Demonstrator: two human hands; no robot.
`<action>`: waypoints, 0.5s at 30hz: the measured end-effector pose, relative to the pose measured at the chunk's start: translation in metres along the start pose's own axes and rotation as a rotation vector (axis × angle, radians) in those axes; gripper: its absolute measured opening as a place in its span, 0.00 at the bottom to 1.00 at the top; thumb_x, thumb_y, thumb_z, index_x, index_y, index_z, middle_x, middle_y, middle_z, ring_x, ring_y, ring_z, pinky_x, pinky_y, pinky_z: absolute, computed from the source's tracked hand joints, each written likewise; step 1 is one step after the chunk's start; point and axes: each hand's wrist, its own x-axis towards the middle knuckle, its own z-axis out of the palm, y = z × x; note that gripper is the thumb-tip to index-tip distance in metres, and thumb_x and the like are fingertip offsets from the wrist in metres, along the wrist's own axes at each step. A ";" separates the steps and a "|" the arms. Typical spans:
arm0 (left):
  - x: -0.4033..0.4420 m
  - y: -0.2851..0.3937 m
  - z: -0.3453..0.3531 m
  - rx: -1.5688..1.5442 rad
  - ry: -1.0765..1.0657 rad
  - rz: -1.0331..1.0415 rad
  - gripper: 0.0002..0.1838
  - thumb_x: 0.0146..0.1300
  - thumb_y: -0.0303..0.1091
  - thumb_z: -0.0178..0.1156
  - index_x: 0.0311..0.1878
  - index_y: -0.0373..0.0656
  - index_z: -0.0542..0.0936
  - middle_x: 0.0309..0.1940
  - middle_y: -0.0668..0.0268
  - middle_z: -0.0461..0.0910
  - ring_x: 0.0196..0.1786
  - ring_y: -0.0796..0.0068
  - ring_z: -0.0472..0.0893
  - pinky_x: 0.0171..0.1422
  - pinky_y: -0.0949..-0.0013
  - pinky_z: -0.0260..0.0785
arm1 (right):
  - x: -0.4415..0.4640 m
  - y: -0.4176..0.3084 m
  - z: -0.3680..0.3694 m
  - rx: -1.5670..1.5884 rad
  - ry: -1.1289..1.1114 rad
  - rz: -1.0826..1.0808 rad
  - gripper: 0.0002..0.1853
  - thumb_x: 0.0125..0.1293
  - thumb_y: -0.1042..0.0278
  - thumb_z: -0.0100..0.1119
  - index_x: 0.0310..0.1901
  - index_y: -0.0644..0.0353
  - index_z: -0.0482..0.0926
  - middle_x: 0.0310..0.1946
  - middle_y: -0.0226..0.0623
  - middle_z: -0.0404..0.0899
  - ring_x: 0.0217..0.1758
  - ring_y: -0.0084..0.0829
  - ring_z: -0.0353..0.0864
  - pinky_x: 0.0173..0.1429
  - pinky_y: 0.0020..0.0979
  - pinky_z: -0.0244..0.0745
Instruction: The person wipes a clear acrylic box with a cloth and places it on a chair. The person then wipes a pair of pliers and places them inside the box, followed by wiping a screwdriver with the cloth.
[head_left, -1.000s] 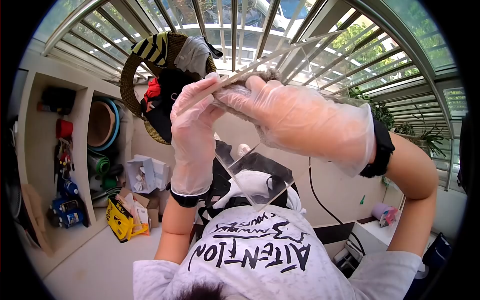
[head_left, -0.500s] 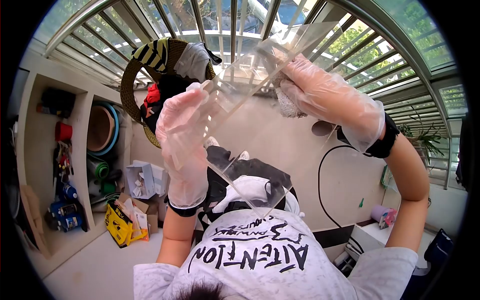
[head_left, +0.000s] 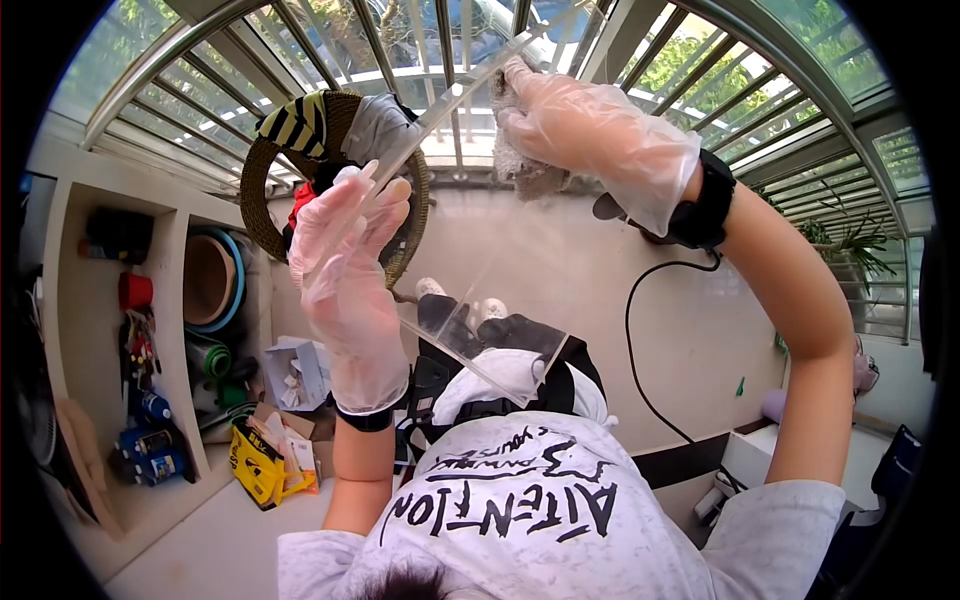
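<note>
Holding | left hand (head_left: 352, 260): clear flat panel (head_left: 432, 118) | right hand (head_left: 605, 130): nubby grey cloth (head_left: 527, 168)

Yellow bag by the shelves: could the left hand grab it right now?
Probably not: the left hand is taken up with the clear sheet, and the yellow bag looks well below it, beside the shelves.
</note>
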 end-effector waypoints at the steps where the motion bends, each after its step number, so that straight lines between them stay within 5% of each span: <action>1: 0.000 -0.001 -0.001 0.001 -0.004 -0.002 0.27 0.51 0.41 0.57 0.49 0.29 0.72 0.50 0.52 0.74 0.48 0.50 0.78 0.55 0.60 0.72 | -0.001 -0.005 -0.003 -0.034 -0.072 0.053 0.28 0.61 0.58 0.40 0.60 0.67 0.61 0.40 0.51 0.78 0.43 0.47 0.79 0.47 0.39 0.73; 2: -0.001 -0.002 -0.002 -0.052 -0.011 0.013 0.26 0.51 0.39 0.57 0.49 0.29 0.72 0.49 0.51 0.75 0.48 0.49 0.78 0.54 0.60 0.73 | 0.007 0.007 0.013 -0.028 -0.018 0.010 0.26 0.60 0.59 0.39 0.56 0.69 0.64 0.31 0.49 0.80 0.34 0.47 0.80 0.39 0.41 0.74; 9: -0.003 -0.003 -0.004 -0.113 0.017 0.028 0.23 0.50 0.34 0.55 0.48 0.29 0.72 0.48 0.50 0.75 0.48 0.48 0.78 0.54 0.58 0.73 | 0.002 0.010 0.016 -0.061 0.016 0.026 0.24 0.62 0.58 0.40 0.52 0.71 0.65 0.33 0.50 0.79 0.34 0.47 0.79 0.38 0.38 0.74; 11: -0.003 0.000 -0.002 -0.110 -0.005 0.061 0.23 0.51 0.34 0.55 0.48 0.30 0.72 0.48 0.49 0.75 0.48 0.48 0.78 0.54 0.59 0.73 | -0.016 -0.002 -0.008 -0.221 -0.096 -0.140 0.24 0.56 0.69 0.56 0.52 0.74 0.65 0.32 0.38 0.79 0.37 0.32 0.81 0.35 0.25 0.79; 12: -0.003 0.001 -0.001 -0.108 -0.028 0.092 0.22 0.51 0.34 0.55 0.49 0.30 0.72 0.48 0.49 0.75 0.49 0.48 0.78 0.54 0.59 0.73 | -0.030 -0.001 -0.012 -0.222 -0.097 -0.140 0.24 0.56 0.69 0.56 0.52 0.74 0.65 0.32 0.38 0.79 0.37 0.32 0.81 0.35 0.25 0.79; 14: 0.001 0.002 -0.003 -0.095 0.001 0.063 0.23 0.52 0.35 0.55 0.49 0.30 0.72 0.48 0.50 0.75 0.49 0.48 0.78 0.54 0.59 0.72 | -0.054 0.008 -0.016 0.543 -0.069 -0.190 0.28 0.66 0.56 0.44 0.61 0.68 0.57 0.43 0.52 0.76 0.42 0.45 0.78 0.38 0.37 0.76; 15: 0.002 0.003 -0.004 -0.081 0.026 0.035 0.23 0.52 0.36 0.55 0.49 0.31 0.72 0.48 0.51 0.75 0.49 0.49 0.78 0.54 0.59 0.72 | -0.048 0.004 -0.015 0.544 -0.067 -0.193 0.28 0.66 0.56 0.44 0.61 0.68 0.57 0.43 0.52 0.76 0.42 0.45 0.78 0.38 0.37 0.76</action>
